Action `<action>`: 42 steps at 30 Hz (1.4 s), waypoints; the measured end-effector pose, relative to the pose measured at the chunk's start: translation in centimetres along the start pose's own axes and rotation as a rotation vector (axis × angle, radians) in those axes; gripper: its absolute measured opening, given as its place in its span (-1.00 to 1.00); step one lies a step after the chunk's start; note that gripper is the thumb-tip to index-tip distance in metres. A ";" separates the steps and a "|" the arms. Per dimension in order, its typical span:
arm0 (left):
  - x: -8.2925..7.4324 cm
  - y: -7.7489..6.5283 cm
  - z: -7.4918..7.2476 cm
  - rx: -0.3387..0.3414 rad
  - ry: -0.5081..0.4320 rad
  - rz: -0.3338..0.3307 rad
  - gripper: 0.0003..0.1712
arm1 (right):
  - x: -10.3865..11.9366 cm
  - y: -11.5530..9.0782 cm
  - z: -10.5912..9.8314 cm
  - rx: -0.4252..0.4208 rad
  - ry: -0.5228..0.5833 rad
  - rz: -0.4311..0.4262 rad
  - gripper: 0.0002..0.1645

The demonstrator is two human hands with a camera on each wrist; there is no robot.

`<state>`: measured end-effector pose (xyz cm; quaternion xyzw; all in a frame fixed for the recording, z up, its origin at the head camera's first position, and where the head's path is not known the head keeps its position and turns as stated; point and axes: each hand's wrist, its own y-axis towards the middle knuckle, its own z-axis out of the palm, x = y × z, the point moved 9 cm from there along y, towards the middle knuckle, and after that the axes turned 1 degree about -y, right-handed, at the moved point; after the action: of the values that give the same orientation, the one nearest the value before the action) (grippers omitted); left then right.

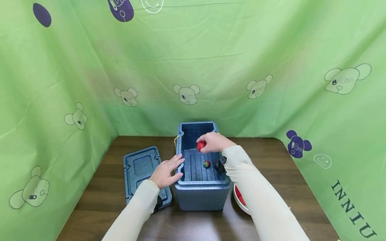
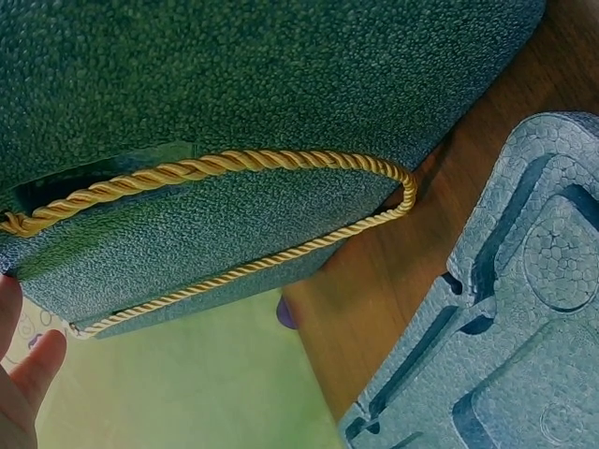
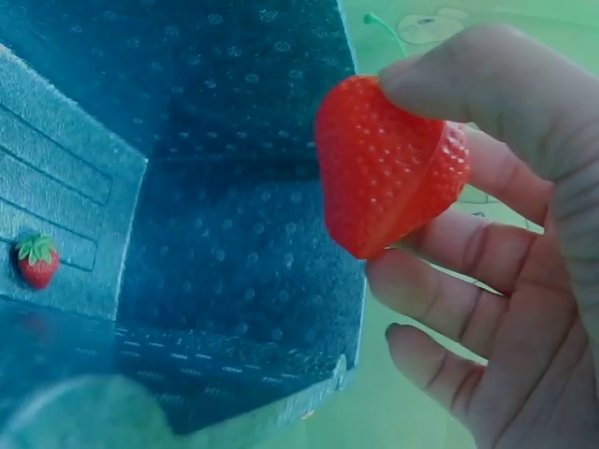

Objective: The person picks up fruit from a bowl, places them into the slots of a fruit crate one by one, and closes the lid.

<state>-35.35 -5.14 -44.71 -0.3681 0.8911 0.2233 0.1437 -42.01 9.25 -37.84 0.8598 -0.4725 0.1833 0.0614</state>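
Note:
A blue foam box (image 1: 202,197) stands uncovered on the table. Above its inside, my right hand (image 1: 215,142) pinches a red strawberry (image 3: 384,164) between thumb and fingers; a thin green stem shows behind it in the right wrist view. On the box floor lies a smaller strawberry (image 1: 206,164) with green leaves. My left hand (image 1: 165,170) is at the left rim of the box, its fingers extended; the head view does not show how firmly they touch. A twisted gold cord (image 2: 281,161) hangs along the box's left side.
The box's foam lid (image 1: 141,163) lies on the table at the left, partly under my left forearm. To the right, a white bowl (image 1: 245,209) holding something red is partly hidden by my right sleeve. Green printed cloth (image 1: 193,60) surrounds the wooden table (image 1: 99,194).

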 end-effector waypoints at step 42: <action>-0.3 0.1 -0.2 -0.003 0.018 0.004 -0.37 | -0.5 1.6 5.5 0.143 -0.079 0.038 -0.62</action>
<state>-35.20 -4.97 -44.40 -0.3685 0.8928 0.2215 0.1344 -42.17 7.26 -43.23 0.8594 -0.4766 0.1838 -0.0224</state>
